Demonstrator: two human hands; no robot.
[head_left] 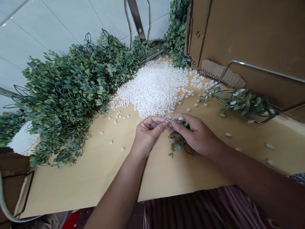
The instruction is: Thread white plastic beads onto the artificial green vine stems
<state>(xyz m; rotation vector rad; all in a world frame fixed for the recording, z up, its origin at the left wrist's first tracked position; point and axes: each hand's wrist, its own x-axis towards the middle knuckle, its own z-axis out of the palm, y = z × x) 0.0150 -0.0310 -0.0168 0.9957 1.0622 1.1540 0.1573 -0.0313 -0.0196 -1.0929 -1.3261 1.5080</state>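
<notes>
My left hand (150, 132) is closed in a pinch at the middle of the table, its fingertips meeting those of my right hand; what it pinches is too small to make out. My right hand (194, 132) is closed around a green leafy sprig (175, 144), whose leaves hang below the fingers. A small white piece (181, 118) shows on the sprig by the right thumb. Just beyond both hands lies a heap of small white pieces (157, 86).
A large pile of green foliage (78, 79) stands at the left against the tiled wall. A cardboard box (250, 38) is at the back right, with a metal wire frame (262, 69) and another leafy sprig (247, 103) before it. Loose white pieces dot the table (95, 178).
</notes>
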